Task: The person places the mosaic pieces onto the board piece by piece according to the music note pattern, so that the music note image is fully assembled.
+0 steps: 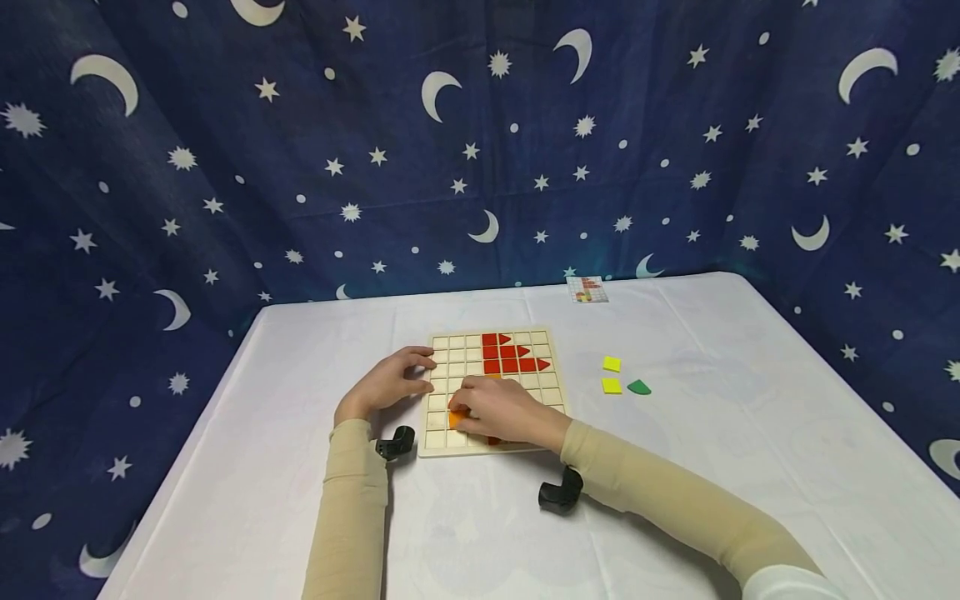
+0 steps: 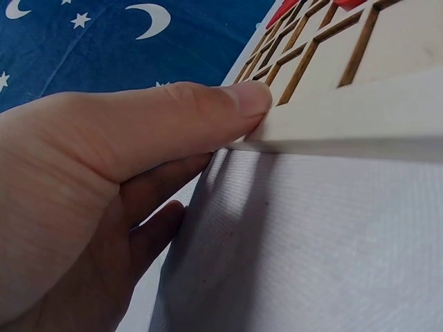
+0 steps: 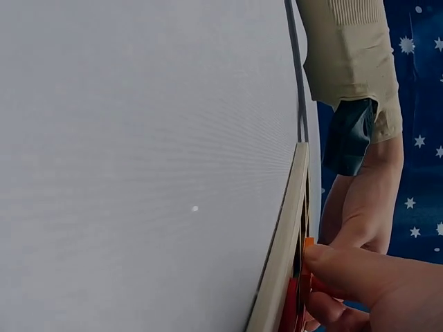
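A square wooden grid board lies on the table, with red squares and red triangles set in rows in its far part. My right hand reaches over the near half and pinches an orange square tile at a cell. In the right wrist view, the thumb touches this orange tile. More orange and red shows partly under the right hand. At the board's left edge, my left hand rests with fingers spread, and its thumb touches the rim in the left wrist view.
Right of the board lie two yellow squares and a green rounded piece. A small pattern card sits near the table's back edge. Black wrist cameras hang at both sleeves. A blue star-and-moon curtain stands behind the white-covered table.
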Demonstrator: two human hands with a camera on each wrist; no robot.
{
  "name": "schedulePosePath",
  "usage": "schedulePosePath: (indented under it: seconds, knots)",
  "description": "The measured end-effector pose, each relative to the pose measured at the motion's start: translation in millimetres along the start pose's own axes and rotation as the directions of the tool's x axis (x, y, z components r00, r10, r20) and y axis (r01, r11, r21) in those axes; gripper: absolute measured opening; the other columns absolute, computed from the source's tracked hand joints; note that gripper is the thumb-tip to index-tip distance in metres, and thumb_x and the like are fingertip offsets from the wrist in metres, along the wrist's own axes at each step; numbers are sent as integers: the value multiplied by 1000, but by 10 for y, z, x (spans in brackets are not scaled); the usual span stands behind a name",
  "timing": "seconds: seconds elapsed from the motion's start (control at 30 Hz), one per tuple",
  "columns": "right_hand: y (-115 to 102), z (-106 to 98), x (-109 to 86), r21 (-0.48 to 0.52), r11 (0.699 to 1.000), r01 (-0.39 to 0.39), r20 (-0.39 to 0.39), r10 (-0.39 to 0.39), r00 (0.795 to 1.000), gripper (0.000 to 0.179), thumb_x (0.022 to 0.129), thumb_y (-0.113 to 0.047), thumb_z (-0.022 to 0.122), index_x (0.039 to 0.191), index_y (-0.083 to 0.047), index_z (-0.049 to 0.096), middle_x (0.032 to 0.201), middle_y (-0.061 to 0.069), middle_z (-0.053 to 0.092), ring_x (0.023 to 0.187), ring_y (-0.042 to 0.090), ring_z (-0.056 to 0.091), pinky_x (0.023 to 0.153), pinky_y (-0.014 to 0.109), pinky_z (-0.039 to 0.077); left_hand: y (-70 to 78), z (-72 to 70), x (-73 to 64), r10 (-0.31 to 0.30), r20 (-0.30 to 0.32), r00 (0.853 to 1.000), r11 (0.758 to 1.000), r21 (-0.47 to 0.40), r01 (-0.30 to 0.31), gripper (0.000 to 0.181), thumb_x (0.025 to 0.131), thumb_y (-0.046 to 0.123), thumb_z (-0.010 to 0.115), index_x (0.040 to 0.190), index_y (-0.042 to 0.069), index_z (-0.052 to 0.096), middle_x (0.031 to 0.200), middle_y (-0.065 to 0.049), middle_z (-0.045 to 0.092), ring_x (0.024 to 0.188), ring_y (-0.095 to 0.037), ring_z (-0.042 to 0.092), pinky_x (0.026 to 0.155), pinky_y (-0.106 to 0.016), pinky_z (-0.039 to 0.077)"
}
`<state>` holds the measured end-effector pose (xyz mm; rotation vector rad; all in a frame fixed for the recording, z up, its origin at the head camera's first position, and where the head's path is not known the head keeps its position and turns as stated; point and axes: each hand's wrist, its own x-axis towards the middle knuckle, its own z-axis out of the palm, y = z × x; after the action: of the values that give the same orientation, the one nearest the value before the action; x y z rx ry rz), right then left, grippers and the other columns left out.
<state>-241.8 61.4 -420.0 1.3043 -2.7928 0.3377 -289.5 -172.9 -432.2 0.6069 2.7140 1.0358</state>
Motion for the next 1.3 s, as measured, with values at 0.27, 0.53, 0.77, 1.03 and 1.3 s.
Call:
schedulePosePath:
  seconds: [0.27, 0.53, 0.77, 1.03, 1.3]
  knots:
    - [12, 37, 76, 2, 999, -32, 13, 32, 999, 18, 88, -30, 71, 102, -20, 75, 94, -7, 61, 80, 8, 59, 61, 23, 49, 9, 1, 10, -3, 2, 1000, 1000, -2, 3, 40, 88, 17, 72, 124, 3, 64, 148, -9, 45, 140, -31, 36, 114, -48, 29]
    - [16, 21, 67, 7, 999, -33, 11, 33, 999, 17, 89, -30, 71, 101, -19, 75, 95, -6, 63, 80, 8, 60, 61, 22, 50, 14, -8, 21, -15, 9, 1000, 1000, 3, 15, 40, 88, 17, 72, 125, 3, 64, 149, -9, 44, 140, -31, 35, 114, -48, 29]
    - [-1, 23, 63, 9, 999, -33, 12, 33, 999, 18, 89, -31, 71, 102, -19, 75, 97, -6, 64, 83, 8, 61, 64, 23, 52, 26, -10, 5, -22, 14, 1000, 1000, -5, 23, 40, 88, 16, 72, 125, 3, 63, 149, -10, 43, 140, -32, 34, 114, -50, 29]
    - [111, -96, -95, 50, 996, -79, -43, 81, 996, 19, 89, -30, 70, 104, -19, 75, 95, -6, 63, 80, 7, 59, 62, 22, 50, 20, -12, -5, -23, 4, 1000, 1000, 3, 23, 41, 87, 16, 73, 125, 3, 64, 149, -9, 44, 140, -31, 34, 115, -49, 27]
    - [604, -379, -568, 136, 977, -164, -78, 175, 981, 22, 90, -23, 71, 106, -8, 74, 100, 0, 66, 83, 14, 58, 75, 31, 52, 18, 16, 13, -25, 1, 1000, 1000, -6, 25, 41, 87, 16, 73, 124, 2, 64, 148, -10, 44, 140, -32, 34, 115, -49, 27]
